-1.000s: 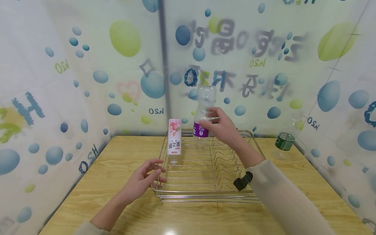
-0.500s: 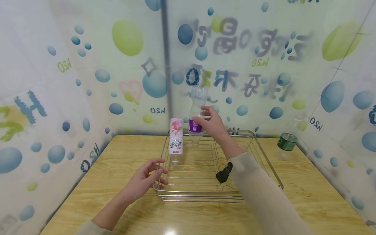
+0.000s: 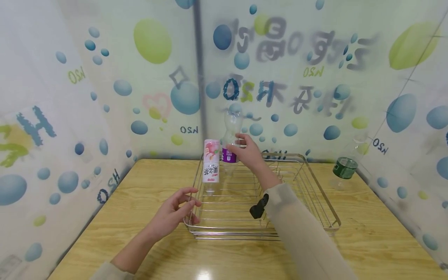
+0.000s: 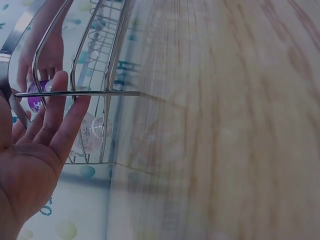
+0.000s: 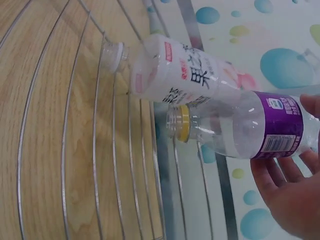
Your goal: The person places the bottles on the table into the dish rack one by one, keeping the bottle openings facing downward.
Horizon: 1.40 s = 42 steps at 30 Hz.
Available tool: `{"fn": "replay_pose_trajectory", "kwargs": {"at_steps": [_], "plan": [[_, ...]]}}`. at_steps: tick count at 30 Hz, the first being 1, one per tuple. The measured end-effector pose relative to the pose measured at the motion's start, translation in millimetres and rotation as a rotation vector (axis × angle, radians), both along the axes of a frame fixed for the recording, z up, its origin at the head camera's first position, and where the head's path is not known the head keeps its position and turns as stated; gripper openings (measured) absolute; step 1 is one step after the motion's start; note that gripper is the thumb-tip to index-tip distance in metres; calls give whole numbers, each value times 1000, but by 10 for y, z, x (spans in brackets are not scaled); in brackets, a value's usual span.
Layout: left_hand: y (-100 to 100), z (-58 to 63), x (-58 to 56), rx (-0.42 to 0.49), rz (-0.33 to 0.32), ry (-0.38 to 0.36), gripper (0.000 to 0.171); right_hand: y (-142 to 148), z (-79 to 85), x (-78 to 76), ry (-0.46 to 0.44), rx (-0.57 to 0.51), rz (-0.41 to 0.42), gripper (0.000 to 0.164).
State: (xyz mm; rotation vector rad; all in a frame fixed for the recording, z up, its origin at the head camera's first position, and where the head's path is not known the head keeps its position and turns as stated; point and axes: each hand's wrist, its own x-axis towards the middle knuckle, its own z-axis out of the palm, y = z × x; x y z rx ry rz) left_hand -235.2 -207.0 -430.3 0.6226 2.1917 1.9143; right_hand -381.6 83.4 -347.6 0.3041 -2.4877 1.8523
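My right hand grips a clear plastic bottle with a purple label. The bottle is upside down, its neck with a yellow ring pointing into the wire dish rack. Right beside it, a pink-and-white labelled bottle also stands neck-down at the rack's left side. Whether the two bottles touch is unclear. My left hand holds the rack's near left corner. In the left wrist view, the left fingers reach among the side wires.
A clear bottle with a green label stands upside down on the wooden table, right of the rack. A patterned curtain closes off the back and both sides.
My right hand has carried the purple-labelled bottle left and slightly down, close to the pink-and-white bottle. The left hand stays at the rack's corner. The head view has shifted slightly.
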Motion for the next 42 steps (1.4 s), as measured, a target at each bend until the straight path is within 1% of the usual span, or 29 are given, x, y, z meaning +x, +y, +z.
{"fn": "replay_pose_trajectory", "kwargs": {"at_steps": [4,9,12,15,18,23,31,36,39,42], "plan": [[0,-4,-8,9,-2,4,49,18,-65,-6,-15,46,12,77],[-2,0,-17,7,-9,0,52,45,-93,8,-48,101,20,76],[-2,0,-13,3,-5,-2,53,56,-125,4,-74,138,51,77],[0,-3,-11,-1,-1,-2,53,58,-158,-2,-98,150,89,77],[4,-9,-13,1,0,0,53,56,-192,-11,-110,164,108,77],[8,-18,-21,9,1,7,53,51,-231,-15,-100,209,101,76],[2,-25,-18,-4,8,11,52,40,-248,16,-96,219,113,78],[-1,-22,-16,-1,2,8,54,42,-291,-7,-90,244,115,77],[-2,-24,-19,2,0,9,54,42,-310,-20,-102,236,123,78],[-4,-25,-17,3,-1,10,53,43,-323,-35,-111,256,130,78]]}}
